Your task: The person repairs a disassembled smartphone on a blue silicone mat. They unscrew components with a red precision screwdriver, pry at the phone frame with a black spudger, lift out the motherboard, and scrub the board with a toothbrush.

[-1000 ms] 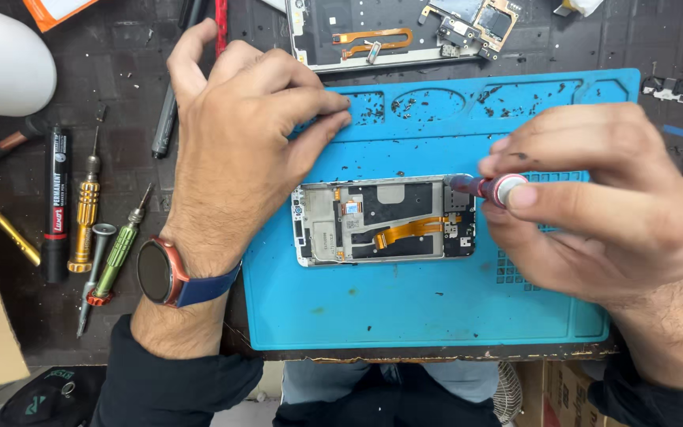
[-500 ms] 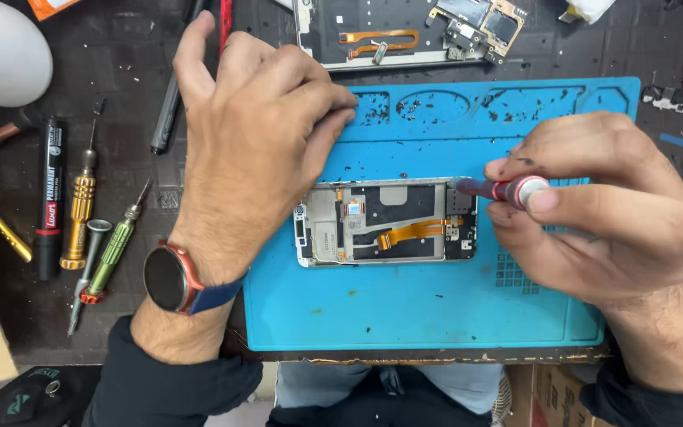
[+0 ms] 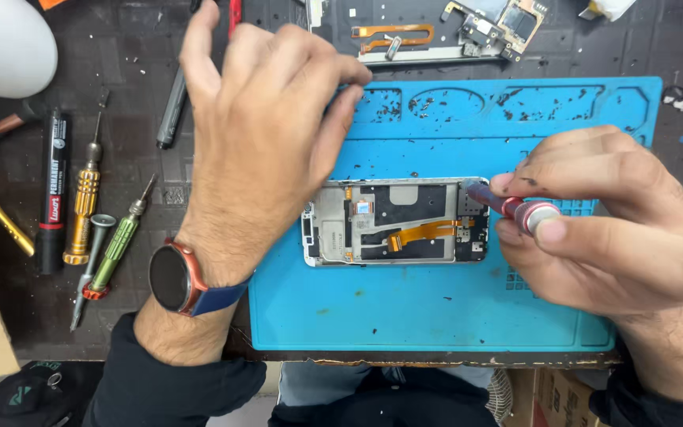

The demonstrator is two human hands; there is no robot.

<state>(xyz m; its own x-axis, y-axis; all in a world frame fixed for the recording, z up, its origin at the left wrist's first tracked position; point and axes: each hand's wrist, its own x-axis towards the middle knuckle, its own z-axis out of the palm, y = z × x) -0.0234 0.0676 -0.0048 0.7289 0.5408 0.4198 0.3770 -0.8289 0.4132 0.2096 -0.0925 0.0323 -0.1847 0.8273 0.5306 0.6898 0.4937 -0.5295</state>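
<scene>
Far left of frame: black marker (image 3: 53, 190), gold-handled screwdriver (image 3: 84, 202) and green-handled screwdriver (image 3: 116, 241) lie loose on the dark counter (image 3: 9, 316), well apart from the work. A sleeve sweep could roll them off.

Left-centre: left hand (image 3: 266, 134) with a wristwatch (image 3: 171, 277) hovers over the left end of the opened phone frame (image 3: 395, 221). Its fingers are spread and hold nothing; whether the fingertips press on the frame is hidden by the hand itself. If they do not pin it down, the frame can skid on the blue repair mat (image 3: 436, 316) under tool pressure.

Centre: the phone frame lies flat in the middle of the mat, orange flex cable (image 3: 424, 233) exposed across it.

Right-centre: right hand (image 3: 610, 229) has its fingers clamped on a red-handled precision screwdriver (image 3: 515, 209), tip at the frame's right end, upper corner. Risks, as a judgement: the tip slips off and gouges the board or nicks the flex cable; too much tilt strips a screw head; a freed screw is lost among the dark specks on the mat.

Top centre: another stripped phone assembly (image 3: 452, 32) sits beyond the mat, so parts could get mixed up.
</scene>
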